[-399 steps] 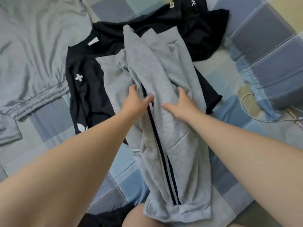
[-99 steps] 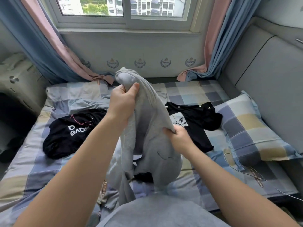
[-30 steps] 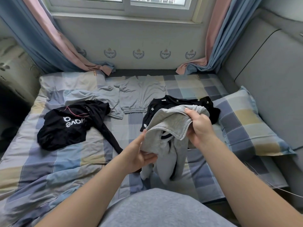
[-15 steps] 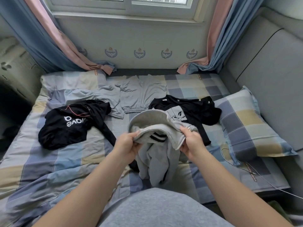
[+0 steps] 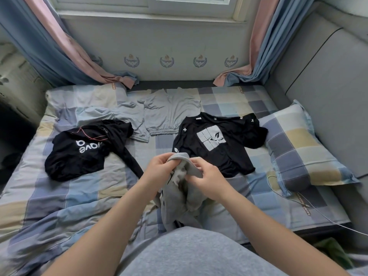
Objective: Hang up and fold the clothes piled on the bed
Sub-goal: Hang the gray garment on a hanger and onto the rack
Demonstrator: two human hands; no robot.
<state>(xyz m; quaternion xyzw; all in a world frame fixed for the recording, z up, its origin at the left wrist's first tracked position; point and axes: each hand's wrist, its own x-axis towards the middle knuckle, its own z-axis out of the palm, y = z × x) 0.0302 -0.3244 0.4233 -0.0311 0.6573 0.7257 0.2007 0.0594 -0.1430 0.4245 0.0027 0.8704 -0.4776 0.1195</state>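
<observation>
Forearms reach forward; left hand [image 5: 158, 169] and right hand [image 5: 208, 181] meet, fingers [image 5: 199, 163] pinching the grey garment [image 5: 176, 200].

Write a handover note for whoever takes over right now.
Left hand and right hand both pinch the grey sweatpants by the top edge; the rest hangs bunched.
On the bed: black printed T-shirt spread flat on the right, black lettered top crumpled on the left, pale grey shorts and another pale grey garment at the back.
Done: nothing folded or hung in view.
Left: all five garments.
</observation>
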